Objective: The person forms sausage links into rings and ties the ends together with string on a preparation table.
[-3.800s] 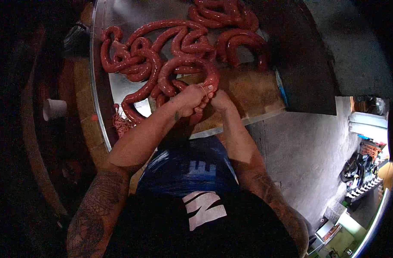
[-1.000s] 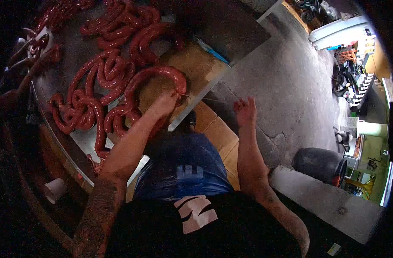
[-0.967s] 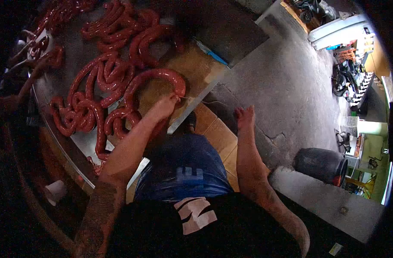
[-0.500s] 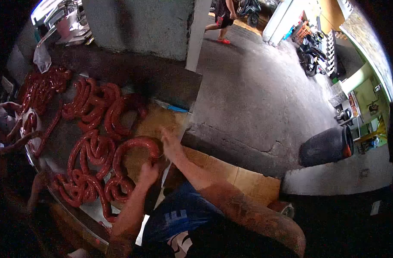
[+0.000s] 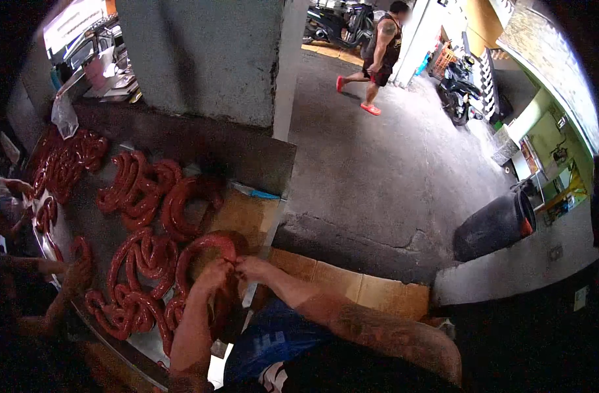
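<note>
My left hand (image 5: 214, 275) is closed around the tip of a thick red raw sausage (image 5: 211, 243) at the near right side of the table. Right beside it, my right hand (image 5: 252, 268) pinches at the same end, its fingertips meeting those of the left. Whether a thread lies between the fingers is too small to tell. The sausage curves back to the left from my hands, over the edge of a brown board (image 5: 248, 213). Coiled sausage links (image 5: 142, 259) lie just left of my left hand.
More sausage coils (image 5: 139, 187) and a glossy pile (image 5: 63, 160) cover the metal table. A blue-handled tool (image 5: 263, 194) rests on the board's far edge. At left, co-workers' hands (image 5: 77, 272) handle sausage. A person (image 5: 381, 49) walks beyond; a dark barrel (image 5: 489, 226) stands right.
My right hand has come down from above the board to the sausage's end, joining my left. A co-worker's hand at left has lifted a sausage piece. The walking person has moved right.
</note>
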